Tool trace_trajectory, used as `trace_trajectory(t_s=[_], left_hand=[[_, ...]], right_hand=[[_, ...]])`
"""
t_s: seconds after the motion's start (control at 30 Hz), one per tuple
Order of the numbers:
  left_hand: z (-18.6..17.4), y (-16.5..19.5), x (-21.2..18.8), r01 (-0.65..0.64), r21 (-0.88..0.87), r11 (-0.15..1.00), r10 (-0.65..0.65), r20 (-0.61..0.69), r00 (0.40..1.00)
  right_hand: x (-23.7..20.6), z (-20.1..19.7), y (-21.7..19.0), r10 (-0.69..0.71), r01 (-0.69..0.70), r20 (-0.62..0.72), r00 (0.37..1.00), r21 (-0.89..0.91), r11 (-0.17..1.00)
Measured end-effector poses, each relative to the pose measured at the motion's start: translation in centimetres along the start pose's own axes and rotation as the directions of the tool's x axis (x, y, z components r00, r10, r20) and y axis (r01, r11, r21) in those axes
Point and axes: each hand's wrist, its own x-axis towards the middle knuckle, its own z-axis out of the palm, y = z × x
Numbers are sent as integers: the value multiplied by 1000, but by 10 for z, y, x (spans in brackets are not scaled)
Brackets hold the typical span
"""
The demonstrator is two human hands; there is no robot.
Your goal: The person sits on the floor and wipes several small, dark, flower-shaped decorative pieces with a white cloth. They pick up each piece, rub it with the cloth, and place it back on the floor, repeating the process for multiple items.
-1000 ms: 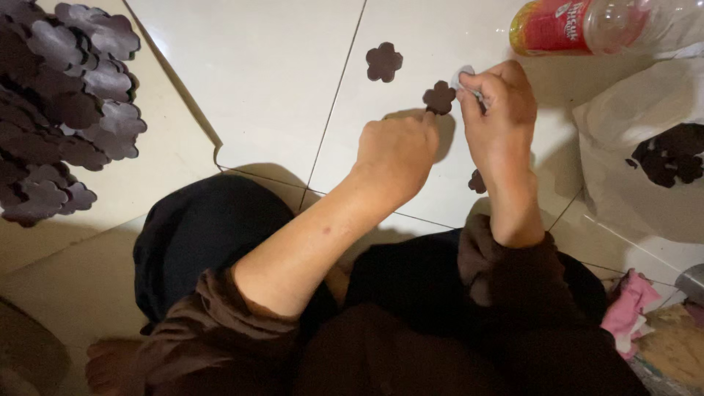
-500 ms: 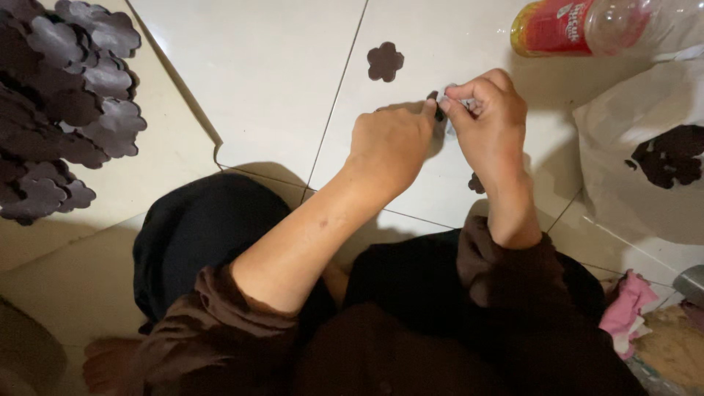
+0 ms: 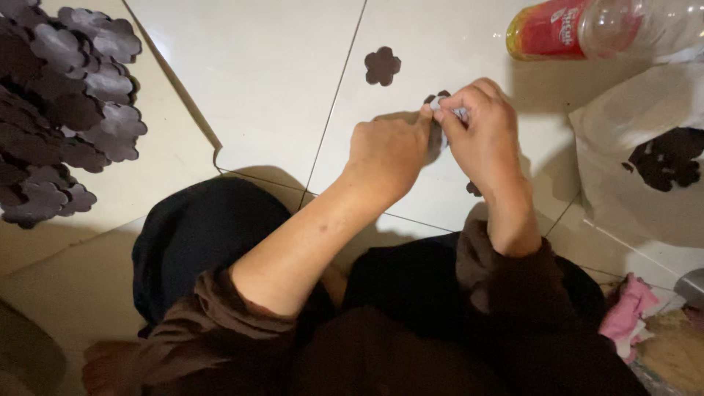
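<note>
Dark brown flower cutout (image 3: 438,99) is pinched between left hand (image 3: 387,150) and right hand (image 3: 480,132), fingertips closed narrowly for fine control, just below the loose flower piece (image 3: 383,66) lying on the floor tile (image 3: 257,81).

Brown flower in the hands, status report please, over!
Left hand and right hand together pinching a small brown flower cutout over the white tiled floor. Another loose flower lies beyond. Nothing in the way.
</note>
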Motion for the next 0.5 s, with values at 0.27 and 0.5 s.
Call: trace_trajectory(t_s=[0.27,0.5], left_hand=[[1,-1,1,-2,-9,1000,2,24,1000],[6,-6,1,-15,-24,1000,15,-26,1000]], right_hand=[[-1,4,0,16,-15,-49,999,28,1000],[-5,-5,-6,-1,3,28,1000,-85,996]])
